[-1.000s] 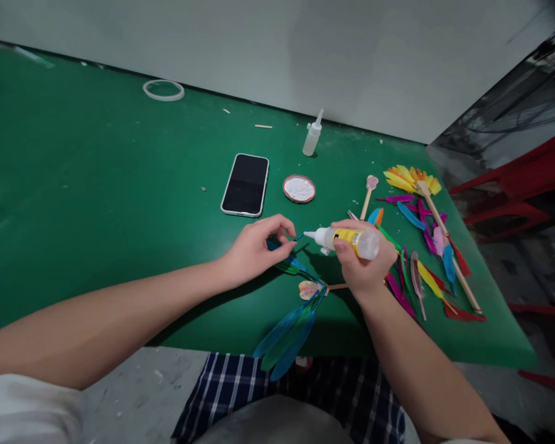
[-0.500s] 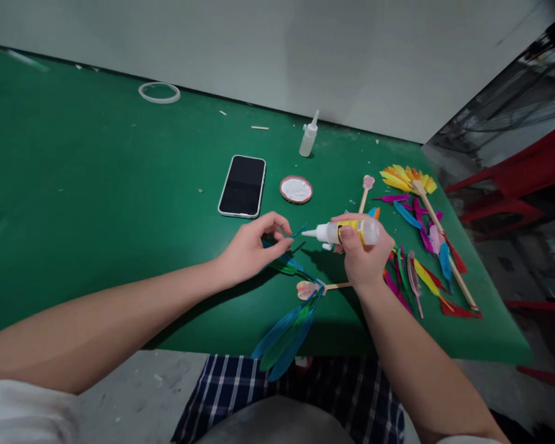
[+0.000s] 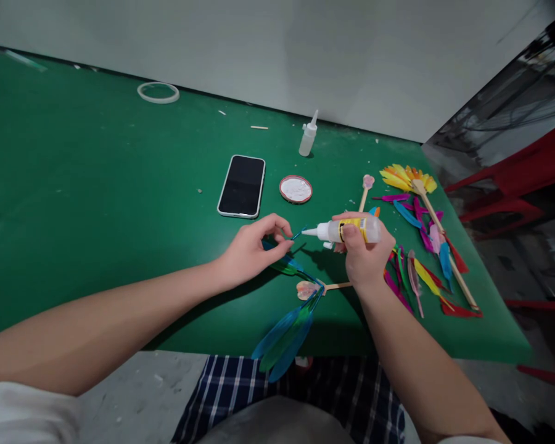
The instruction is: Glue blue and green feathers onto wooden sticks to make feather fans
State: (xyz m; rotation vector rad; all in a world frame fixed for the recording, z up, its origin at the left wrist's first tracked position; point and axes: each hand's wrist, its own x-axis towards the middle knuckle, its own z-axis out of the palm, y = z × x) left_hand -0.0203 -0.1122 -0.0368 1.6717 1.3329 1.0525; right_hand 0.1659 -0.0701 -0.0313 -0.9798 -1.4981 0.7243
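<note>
The only label in sight is the yellow one on the glue bottle (image 3: 359,230); it carries a dark patch and what looks like fine barcode lines, but the print is too small to read. The right hand (image 3: 367,253) is closed around that bottle, holding it on its side with the nozzle pointing left. The left hand (image 3: 259,250) pinches a blue feather (image 3: 298,235) near the end of its stalk, which sits right at the nozzle tip (whether the two touch, I cannot tell). Both are above the near part of the green table (image 3: 97,166).

Just below, a wooden stick (image 3: 338,286) has blue and green feathers (image 3: 287,342) fanning from it over the table's near edge; the right hand and forearm hide its other end. That hand also covers part of the loose feathers (image 3: 427,277) on the right, near a yellow feather fan (image 3: 407,177).

Beyond the hands lie a phone (image 3: 242,187) with a dark screen, a round lid (image 3: 296,189) with a white inside and a white ring (image 3: 158,92). A small bottle (image 3: 307,142) stands upright near the wall (image 3: 351,68), no lettering visible on it.
</note>
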